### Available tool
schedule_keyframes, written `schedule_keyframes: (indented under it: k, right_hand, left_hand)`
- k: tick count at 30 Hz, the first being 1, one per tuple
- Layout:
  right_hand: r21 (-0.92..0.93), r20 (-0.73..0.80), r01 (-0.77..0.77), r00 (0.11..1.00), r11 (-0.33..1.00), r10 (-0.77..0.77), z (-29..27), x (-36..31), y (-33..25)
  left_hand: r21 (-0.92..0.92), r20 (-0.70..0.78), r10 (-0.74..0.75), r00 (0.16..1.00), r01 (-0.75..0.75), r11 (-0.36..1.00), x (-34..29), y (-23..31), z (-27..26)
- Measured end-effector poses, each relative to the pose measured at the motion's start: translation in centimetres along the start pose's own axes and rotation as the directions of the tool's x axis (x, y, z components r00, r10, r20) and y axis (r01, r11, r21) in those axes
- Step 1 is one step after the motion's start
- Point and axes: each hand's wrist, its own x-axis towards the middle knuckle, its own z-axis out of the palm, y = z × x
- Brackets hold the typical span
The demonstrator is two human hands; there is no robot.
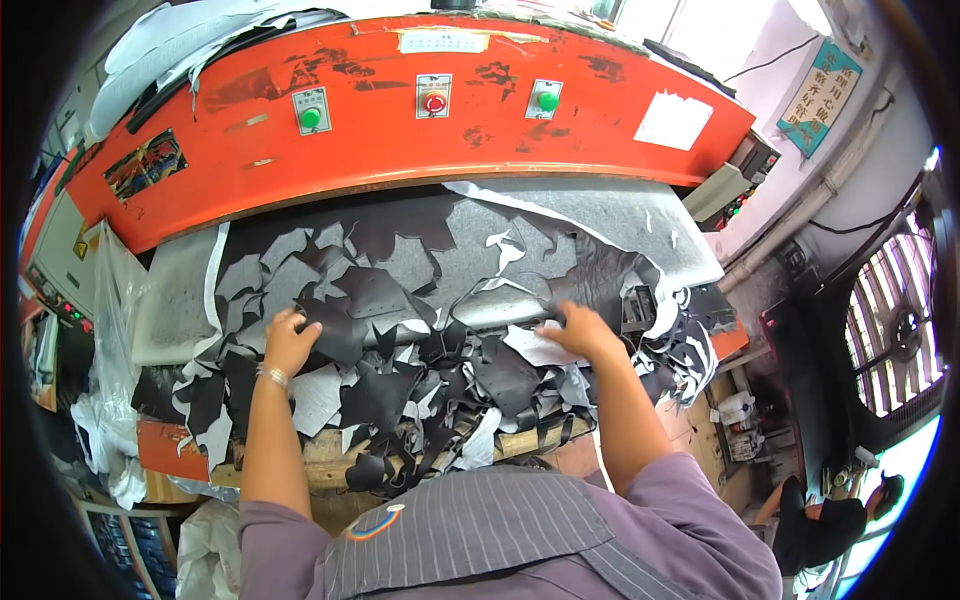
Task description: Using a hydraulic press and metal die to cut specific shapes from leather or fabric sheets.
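Observation:
A dark leather sheet (390,222), cut through with many holes, lies spread on the pale grey press bed (480,262). My left hand (290,342) is at its near left part, fingers curled and thumb bent over the edge of a black leather piece (338,330). My right hand (582,332) reaches over the near right part, thumb and fingers apart, beside a wrinkled stretch of leather (595,278) and above a pale-backed scrap (538,346). Right of it sits a black open-framed block (637,308), perhaps a cutting die. Tangled leather scraps (500,375) heap along the near edge.
The orange press beam (400,130) spans the far side, bearing two green buttons and a red button (434,103). Clear plastic sheeting (110,310) hangs at the left. A wooden ledge (325,465) runs below the scraps. Another person (825,525) is at the lower right, near a large fan (905,335).

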Motion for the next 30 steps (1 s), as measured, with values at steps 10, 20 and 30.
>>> schedule_keyframes:
  k: [10,20,30]
  right_hand:
    - [0.238,-0.482,0.182,0.875,0.954,-0.046,1.9,-2.7,2.3]
    - [0.157,0.005,0.257,0.965,0.954,-0.261,3.5,-7.1,-3.2]
    - [0.311,-0.38,0.651,0.753,0.692,-0.538,5.4,-10.8,-4.8]
  left_hand:
    - [0.426,-0.109,-0.128,0.986,0.163,0.89,2.5,2.4,2.8]
    - [0.449,-0.102,0.022,0.995,0.026,0.893,0.3,2.2,3.0]
    - [-0.552,-0.274,-0.017,0.962,-0.143,0.821,-4.5,6.1,-8.4]
